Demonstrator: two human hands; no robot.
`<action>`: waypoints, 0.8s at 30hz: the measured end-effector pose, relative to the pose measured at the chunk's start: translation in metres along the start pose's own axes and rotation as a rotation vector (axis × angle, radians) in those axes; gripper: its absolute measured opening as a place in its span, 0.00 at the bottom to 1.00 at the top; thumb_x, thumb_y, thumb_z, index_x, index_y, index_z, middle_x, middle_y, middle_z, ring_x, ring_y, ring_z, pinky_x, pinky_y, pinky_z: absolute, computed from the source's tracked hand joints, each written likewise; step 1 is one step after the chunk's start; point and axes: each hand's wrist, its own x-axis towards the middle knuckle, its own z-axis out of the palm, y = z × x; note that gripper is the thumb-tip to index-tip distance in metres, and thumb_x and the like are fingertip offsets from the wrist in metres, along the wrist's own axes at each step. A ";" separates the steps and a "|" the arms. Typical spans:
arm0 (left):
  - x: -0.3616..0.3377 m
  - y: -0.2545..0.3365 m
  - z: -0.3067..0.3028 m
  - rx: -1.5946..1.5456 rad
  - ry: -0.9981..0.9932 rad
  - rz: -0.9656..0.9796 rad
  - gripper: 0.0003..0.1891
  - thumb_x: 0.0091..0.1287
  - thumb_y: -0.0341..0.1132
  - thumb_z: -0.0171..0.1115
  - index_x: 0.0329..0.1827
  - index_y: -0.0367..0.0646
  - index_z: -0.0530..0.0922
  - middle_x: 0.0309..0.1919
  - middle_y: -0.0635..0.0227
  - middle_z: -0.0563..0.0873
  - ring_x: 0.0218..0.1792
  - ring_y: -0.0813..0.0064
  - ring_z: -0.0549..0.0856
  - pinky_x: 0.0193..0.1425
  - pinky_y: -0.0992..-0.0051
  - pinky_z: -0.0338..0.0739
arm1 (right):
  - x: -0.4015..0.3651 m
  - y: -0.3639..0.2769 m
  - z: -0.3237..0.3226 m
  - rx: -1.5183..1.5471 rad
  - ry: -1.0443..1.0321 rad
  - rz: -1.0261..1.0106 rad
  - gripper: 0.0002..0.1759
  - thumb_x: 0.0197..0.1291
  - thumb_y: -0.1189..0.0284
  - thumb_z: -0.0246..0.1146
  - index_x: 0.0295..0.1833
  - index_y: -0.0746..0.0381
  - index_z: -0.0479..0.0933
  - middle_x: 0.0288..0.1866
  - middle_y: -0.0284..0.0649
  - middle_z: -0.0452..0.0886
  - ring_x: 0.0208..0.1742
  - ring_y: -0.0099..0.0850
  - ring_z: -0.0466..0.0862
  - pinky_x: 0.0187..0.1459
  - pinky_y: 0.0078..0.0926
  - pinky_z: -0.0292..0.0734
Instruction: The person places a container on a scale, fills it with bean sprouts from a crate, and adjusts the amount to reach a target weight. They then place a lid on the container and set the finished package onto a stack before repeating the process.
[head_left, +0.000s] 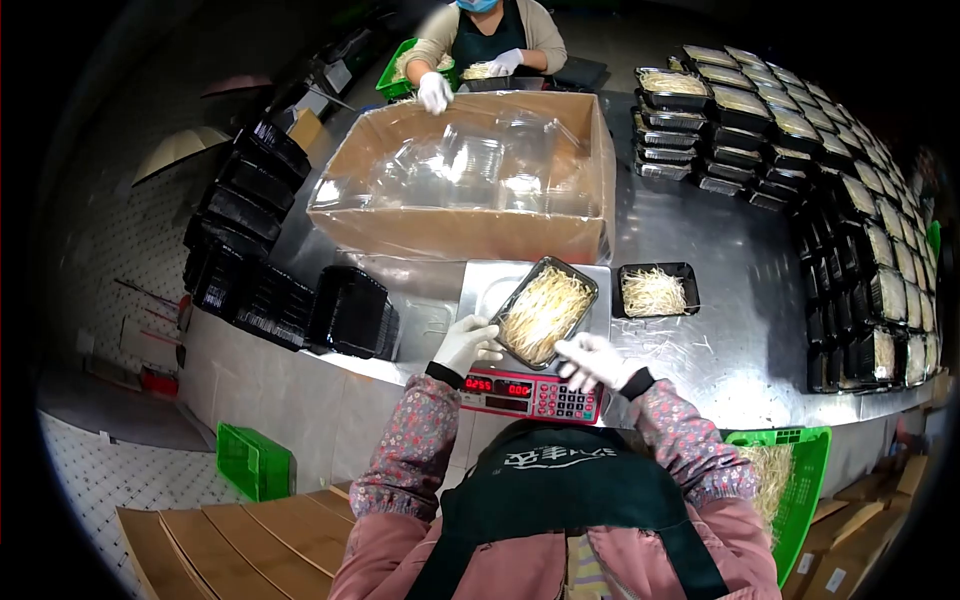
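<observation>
A likely light, flimsy sprout tray [547, 310] is gripped at its rim by the left hand [466, 344]. The hold of the right hand [592, 360] cannot be told.

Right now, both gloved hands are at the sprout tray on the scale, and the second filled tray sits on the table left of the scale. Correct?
Not quite. The head view shows the second filled tray on the table to the right of the scale, not the left. The left hand and right hand, both gloved, are indeed at the sprout tray on the scale.
</observation>
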 end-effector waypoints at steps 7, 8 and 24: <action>0.004 -0.035 0.009 -0.238 0.054 0.113 0.06 0.64 0.29 0.63 0.41 0.42 0.73 0.32 0.65 0.81 0.29 0.67 0.85 0.40 0.60 0.86 | 0.042 0.015 -0.012 0.161 0.049 -0.167 0.15 0.64 0.64 0.67 0.37 0.60 0.69 0.29 0.41 0.83 0.23 0.28 0.85 0.18 0.22 0.80; 0.001 -0.040 0.018 -0.268 0.088 0.126 0.07 0.64 0.29 0.63 0.41 0.42 0.73 0.32 0.65 0.81 0.30 0.66 0.85 0.41 0.59 0.86 | 0.044 0.010 -0.018 0.135 0.059 -0.179 0.14 0.65 0.64 0.67 0.37 0.60 0.69 0.28 0.40 0.83 0.23 0.28 0.85 0.18 0.22 0.80; -0.021 -0.062 0.077 -0.350 0.085 0.077 0.07 0.71 0.30 0.59 0.45 0.38 0.73 0.39 0.52 0.82 0.42 0.57 0.86 0.48 0.54 0.86 | 0.067 -0.017 -0.050 0.006 0.219 -0.311 0.19 0.67 0.55 0.63 0.36 0.61 0.79 0.24 0.32 0.79 0.19 0.20 0.78 0.20 0.18 0.75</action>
